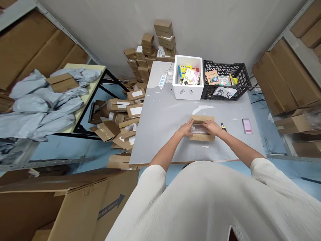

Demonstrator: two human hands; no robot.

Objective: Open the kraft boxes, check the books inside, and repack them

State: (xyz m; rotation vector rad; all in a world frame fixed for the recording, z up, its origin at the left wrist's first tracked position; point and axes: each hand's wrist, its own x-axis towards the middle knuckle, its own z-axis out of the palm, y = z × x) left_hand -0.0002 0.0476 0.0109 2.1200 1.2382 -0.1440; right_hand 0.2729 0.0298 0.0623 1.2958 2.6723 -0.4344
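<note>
A small brown cardboard box [202,137] lies on the grey table [160,134] with its flaps spread, and something clear and shiny [199,129] shows inside it. At the box's left end is my left hand [186,128], its fingers on the cardboard edge. My right hand [210,127] reaches over the right end, fingertips bent into the opening. Whether the fingers pinch the clear item is too small to tell. Just right of my right hand lies a black and yellow cutter [223,127].
Behind the box stand a white bin [188,92] and a black crate [240,90], both with books. A power strip [162,81] lies back left; a pink item [247,126] lies right. Cardboard boxes [135,110] pile up left of the table. A large carton [82,207] stands front left.
</note>
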